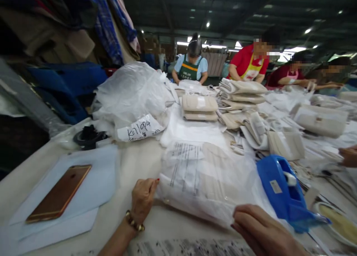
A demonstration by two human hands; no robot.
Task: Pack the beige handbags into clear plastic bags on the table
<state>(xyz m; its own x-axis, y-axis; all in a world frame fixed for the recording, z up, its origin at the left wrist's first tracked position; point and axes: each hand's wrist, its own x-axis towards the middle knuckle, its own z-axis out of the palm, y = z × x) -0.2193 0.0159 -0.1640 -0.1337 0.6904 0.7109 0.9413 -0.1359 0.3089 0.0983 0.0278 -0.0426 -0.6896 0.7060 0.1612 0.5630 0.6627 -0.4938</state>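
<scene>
In front of me on the table lies a clear plastic bag (186, 185) with printed text on its left part. A flat beige item, seemingly a purse (217, 170), shows through the film. My left hand (143, 196), with a beaded bracelet at the wrist, is closed in a pinch on the bag's near left corner. At the near right edge my right hand (259, 226) has its fingers pressed together on the film; its fingertips are partly hidden.
A brown phone (60, 193) rests on white sheets at left. A blue tape dispenser (279, 189) and a bowl (338, 222) stand at right. Behind are a big bundle of plastic bags (134, 92) and stacked beige purses (199, 103). Several co-workers work across the table.
</scene>
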